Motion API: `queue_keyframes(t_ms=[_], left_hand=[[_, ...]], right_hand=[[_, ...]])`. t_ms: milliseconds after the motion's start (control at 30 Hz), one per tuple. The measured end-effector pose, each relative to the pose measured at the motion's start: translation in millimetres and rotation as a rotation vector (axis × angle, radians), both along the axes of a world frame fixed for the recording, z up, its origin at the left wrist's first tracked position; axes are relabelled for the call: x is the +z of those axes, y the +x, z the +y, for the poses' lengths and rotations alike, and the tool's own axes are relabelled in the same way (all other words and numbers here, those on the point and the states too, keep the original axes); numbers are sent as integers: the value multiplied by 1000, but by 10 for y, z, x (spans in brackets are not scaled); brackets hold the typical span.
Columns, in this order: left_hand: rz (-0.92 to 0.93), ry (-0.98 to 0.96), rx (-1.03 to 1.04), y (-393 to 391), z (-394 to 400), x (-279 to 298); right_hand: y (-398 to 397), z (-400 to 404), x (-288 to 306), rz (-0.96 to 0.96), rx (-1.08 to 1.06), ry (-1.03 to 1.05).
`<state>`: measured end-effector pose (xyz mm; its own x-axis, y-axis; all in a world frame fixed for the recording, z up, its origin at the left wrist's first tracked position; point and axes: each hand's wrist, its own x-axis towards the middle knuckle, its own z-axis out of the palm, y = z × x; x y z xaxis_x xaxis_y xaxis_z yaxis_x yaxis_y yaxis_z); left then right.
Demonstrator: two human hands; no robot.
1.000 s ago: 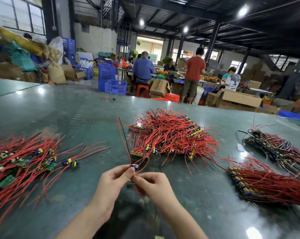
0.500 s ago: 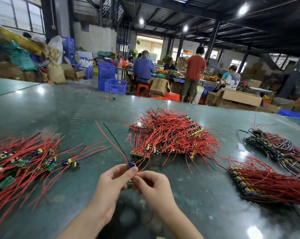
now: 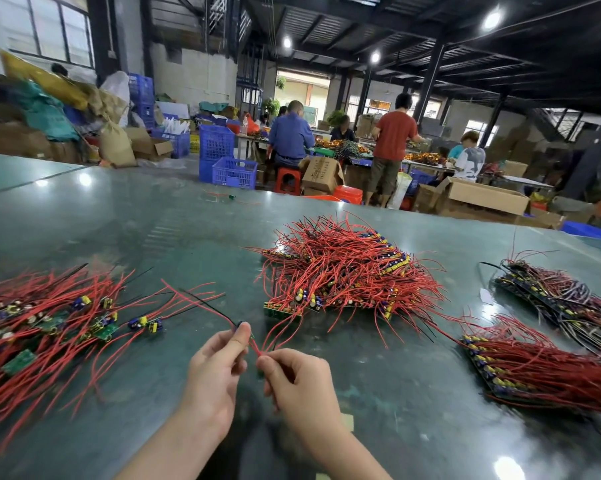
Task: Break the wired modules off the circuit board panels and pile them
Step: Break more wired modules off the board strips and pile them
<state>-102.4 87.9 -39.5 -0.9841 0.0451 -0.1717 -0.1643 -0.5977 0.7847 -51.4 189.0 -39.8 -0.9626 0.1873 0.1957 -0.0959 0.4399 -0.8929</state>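
Loose modules (image 3: pixel 43 320) are lying piled on the surface (image 3: pixel 153 230) at left, so part of the job looks done; three heaps of panels (image 3: pixel 344 275) at centre and right are still waiting. The left hand (image 3: pixel 219 365) is pinching one small module (image 3: pixel 241 324), red and black wires trailing left, while the right hand (image 3: pixel 292 379) is pinching red wires just beside it

Factory hall: workers (image 3: pixel 394 147) at benches upper centre, blue crates (image 3: pixel 234 172), cardboard boxes (image 3: pixel 487 195), steel roof beams (image 3: pixel 434 60)
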Motion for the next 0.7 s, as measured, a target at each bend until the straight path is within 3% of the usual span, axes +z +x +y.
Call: queue_keyframes(t_ms=[133, 367, 600, 700], left_hand=[[14, 16, 19, -10, -15, -9], [202, -121, 105, 56, -13, 0], [190, -100, 206, -151, -157, 23], [194, -132, 204, -204, -195, 6]], right_hand=[[16, 28, 42, -42, 20, -17], [-4, 125, 97, -170, 10, 2], [-23, 152, 86, -263, 150, -24], [-37, 152, 54, -225, 104, 29]])
